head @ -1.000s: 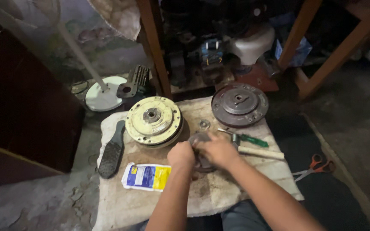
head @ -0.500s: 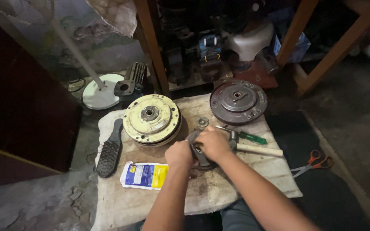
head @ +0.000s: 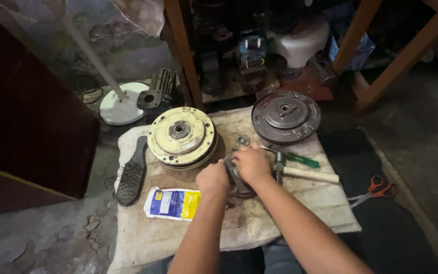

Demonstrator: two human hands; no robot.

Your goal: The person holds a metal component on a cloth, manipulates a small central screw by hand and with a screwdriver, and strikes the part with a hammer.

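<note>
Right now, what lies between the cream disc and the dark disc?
A small washer on the cloth, seen in the head view.

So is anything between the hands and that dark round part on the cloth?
Nothing visible: the left hand and right hand both already rest on the dark round metal part, covering most of it.

White-blue-yellow flat pouch (head: 172, 203) on cloth (head: 143, 243), near left hand (head: 213, 178).
</note>
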